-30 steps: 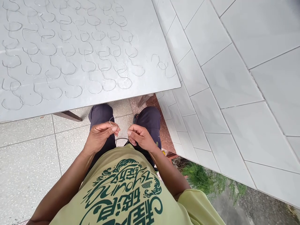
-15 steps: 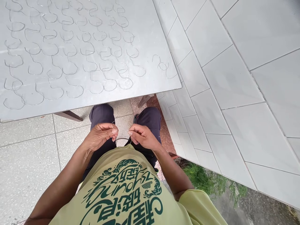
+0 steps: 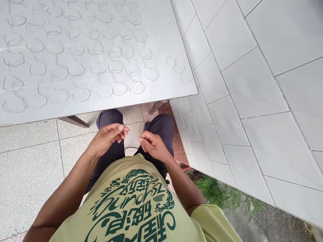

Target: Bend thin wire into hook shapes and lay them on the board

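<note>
In the head view my left hand (image 3: 111, 136) is raised above my lap, thumb and fingertips pinched together. A short stretch of thin wire (image 3: 124, 129) shows at those fingertips; the rest of it is too fine to follow. Close by on the right, my right hand (image 3: 154, 145) has its thumb and forefinger pressed together, and whatever lies between them does not show. Beyond both hands, rows of thin S-shaped wires (image 3: 136, 88) lie on the grey tabletop (image 3: 161, 37). A few curved wires (image 3: 179, 69) lie apart near its right corner.
A white tiled wall (image 3: 242, 90) runs along the right side, close to the table. Table legs (image 3: 74, 121) stand below the near edge, above the speckled floor (image 3: 30, 168). My knees (image 3: 110, 118) are just under that edge. Green plants (image 3: 214, 191) grow at lower right.
My left hand has risen slightly and turned, its fingertips pointing more to the right. The wire curve that hung between the hands no longer shows. My right hand has barely moved.
</note>
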`<state>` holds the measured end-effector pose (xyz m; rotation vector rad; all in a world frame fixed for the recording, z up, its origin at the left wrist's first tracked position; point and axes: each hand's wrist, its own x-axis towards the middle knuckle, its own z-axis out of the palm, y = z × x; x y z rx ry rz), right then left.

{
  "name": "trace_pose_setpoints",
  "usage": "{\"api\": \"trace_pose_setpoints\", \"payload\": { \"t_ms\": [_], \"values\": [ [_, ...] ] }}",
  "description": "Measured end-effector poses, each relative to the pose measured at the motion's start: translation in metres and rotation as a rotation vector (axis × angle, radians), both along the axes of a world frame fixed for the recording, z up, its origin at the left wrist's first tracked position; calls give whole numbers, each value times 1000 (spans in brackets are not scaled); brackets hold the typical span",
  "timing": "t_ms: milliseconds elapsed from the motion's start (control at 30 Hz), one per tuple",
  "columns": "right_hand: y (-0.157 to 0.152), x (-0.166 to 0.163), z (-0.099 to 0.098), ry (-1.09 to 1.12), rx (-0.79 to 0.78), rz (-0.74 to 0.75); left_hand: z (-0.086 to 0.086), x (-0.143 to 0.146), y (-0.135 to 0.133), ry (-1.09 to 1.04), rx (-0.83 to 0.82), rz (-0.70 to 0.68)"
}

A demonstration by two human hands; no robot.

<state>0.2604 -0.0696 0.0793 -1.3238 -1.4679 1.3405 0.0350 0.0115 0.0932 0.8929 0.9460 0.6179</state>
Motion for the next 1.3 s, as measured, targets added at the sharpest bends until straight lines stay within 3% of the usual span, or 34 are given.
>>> {"api": "trace_pose_setpoints", "payload": {
  "t_ms": [233,700,833,1000,1133,1300],
  "values": [
    [4,1,-3,79,-15,-75,8,-1,-17,229,131,-149],
    [15,5,-10,-20,45,-179,-3,10,-21,121,71,24],
    [31,18,7,-56,69,-143,-8,5,-23,253,188,70],
    [67,47,45,-111,151,-156,-26,-18,-30,531,391,125],
    [110,71,76,-135,229,-180,-47,-37,-31,780,713,185],
    [179,98,102,-93,279,-247,-73,-48,-26,861,903,260]
  ]
}}
